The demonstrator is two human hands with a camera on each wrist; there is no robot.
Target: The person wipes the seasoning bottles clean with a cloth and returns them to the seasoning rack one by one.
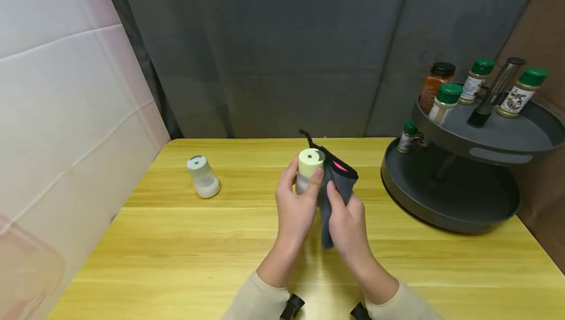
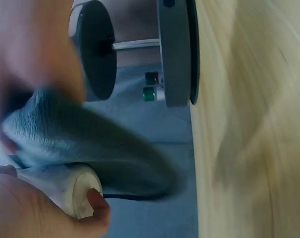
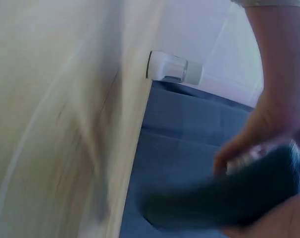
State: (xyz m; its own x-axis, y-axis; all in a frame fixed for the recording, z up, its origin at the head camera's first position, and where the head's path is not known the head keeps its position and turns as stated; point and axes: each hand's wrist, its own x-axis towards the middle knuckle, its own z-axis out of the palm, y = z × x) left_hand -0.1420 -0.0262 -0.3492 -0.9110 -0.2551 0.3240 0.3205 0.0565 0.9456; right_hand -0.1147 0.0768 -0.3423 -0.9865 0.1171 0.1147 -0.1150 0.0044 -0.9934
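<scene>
My left hand [image 1: 296, 212] grips a small seasoning jar [image 1: 309, 164] with a pale yellow cap, above the middle of the table. The jar stands roughly upright, cap up, and the fingers hide much of its body. Right beside it, my right hand [image 1: 348, 224] pinches a dark grey cloth [image 1: 339, 182] with a black edge and a pink patch, thumb on the near side. The cloth lies against the jar's right side and hangs down below the hands. In the left wrist view the cloth [image 2: 85, 141] is blurred beside the jar [image 2: 66, 188].
A second jar [image 1: 205, 183], white at the bottom with a pale cap, stands on the wooden table [image 1: 198, 246] to the left. At the right is a two-tier dark grey turntable rack [image 1: 446, 212] with several spice bottles and a clear grinder [image 1: 499, 89]. A grey curtain [image 1: 273, 55] hangs behind.
</scene>
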